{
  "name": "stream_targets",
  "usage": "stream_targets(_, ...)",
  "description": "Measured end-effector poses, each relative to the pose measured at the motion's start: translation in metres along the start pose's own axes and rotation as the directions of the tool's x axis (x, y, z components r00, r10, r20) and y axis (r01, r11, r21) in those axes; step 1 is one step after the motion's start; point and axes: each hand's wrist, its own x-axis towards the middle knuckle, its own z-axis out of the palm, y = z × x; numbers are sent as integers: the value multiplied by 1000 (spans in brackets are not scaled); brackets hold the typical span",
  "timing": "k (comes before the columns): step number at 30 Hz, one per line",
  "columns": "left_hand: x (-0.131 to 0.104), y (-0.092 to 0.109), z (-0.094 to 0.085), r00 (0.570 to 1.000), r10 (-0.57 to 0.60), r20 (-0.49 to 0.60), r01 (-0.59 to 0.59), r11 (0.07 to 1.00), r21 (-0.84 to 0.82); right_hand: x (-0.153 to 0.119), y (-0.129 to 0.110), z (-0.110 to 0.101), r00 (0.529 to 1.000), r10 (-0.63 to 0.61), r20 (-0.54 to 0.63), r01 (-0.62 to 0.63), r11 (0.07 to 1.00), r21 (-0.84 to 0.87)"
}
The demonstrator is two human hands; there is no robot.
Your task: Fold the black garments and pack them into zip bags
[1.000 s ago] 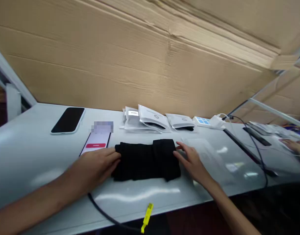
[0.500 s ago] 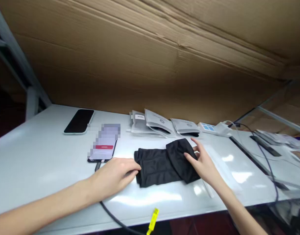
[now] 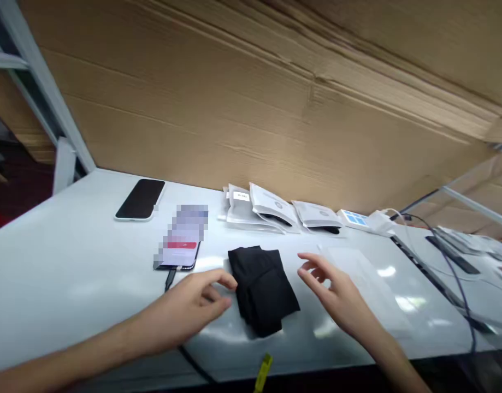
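A black cloth (image 3: 265,289), folded into a compact bundle, lies on the white table (image 3: 90,273) between my hands. At its left edge is my left hand (image 3: 197,303), fingers curved and apart, holding nothing; whether a fingertip touches the cloth I cannot tell. My right hand (image 3: 332,289) hovers a little to the right of the cloth, its fingers bent and parted with nothing between them. Right behind this hand, a clear plastic bag (image 3: 369,278) lies flat on the table.
A lit phone (image 3: 183,240) with a cable (image 3: 170,279) and a dark-screened phone (image 3: 141,200) lie at the left. Packets in clear bags (image 3: 271,206) sit by the cardboard wall (image 3: 234,109). A yellow tag (image 3: 263,372) is at the front edge; a black strip (image 3: 426,270) lies right.
The right part of the cloth has been folded over to the left, making the bundle shorter. Both hands have let go of it, and my right hand has moved off its right side.
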Motion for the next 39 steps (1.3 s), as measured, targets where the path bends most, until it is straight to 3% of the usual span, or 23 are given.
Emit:
stream_targets(2, 0, 2, 2, 988, -144, 56, 154, 954, -258, -2, 10, 7, 994, 40, 105, -43, 999, 25)
stream_targets(6, 10, 14, 7, 934, -279, 222, 355, 671, -651, -9, 10, 27, 980, 70, 187, -98, 985, 141)
stream_targets(11, 26, 26, 22, 899, -355, 258, 396, 401, -826, -13, 0, 42, 984, 53, 173, -100, 955, 280)
stream_targets(14, 33, 31, 31, 889, -380, 255, 384, 319, -866, -18, -2, 43, 989, 49, 137, -100, 912, 397)
stream_targets(17, 35, 34, 37, 872, -389, 298, 422, 289, -859, -28, -4, 40, 993, 71, 97, -110, 860, 498)
stream_targets(21, 32, 40, 43, 874, -301, 382, 461, 259, -849, -43, -7, 32, 995, 100, 20, -95, 838, 537)
stream_targets(24, 27, 46, 46, 887, -263, 380, 455, 356, -816, -53, -9, 26, 996, 89, 23, -85, 802, 591)
stream_targets(26, 24, 52, 47, 910, -271, 315, 410, 454, -791, -60, -11, 21, 996, 77, 36, -83, 773, 630)
stream_targets(28, 21, 59, 47, 919, -295, 262, 381, 495, -781, -67, -11, 14, 997, 53, 52, -74, 771, 632)
stream_targets(31, 17, 67, 46, 887, -368, 280, 425, 411, -807, -68, -2, -2, 999, -11, 40, -9, 883, 469)
stream_targets(34, 15, 69, 45, 841, -435, 320, 470, 296, -832, -49, 25, -20, 996, -44, -83, 49, 997, 63)
stream_targets(36, 16, 69, 45, 822, -483, 303, 462, 253, -850, -31, 50, -31, 983, -32, -180, 3, 988, -154)
stream_targets(39, 21, 68, 44, 797, -519, 308, 456, 185, -871, -7, 84, -39, 978, -5, -209, -47, 968, -245)
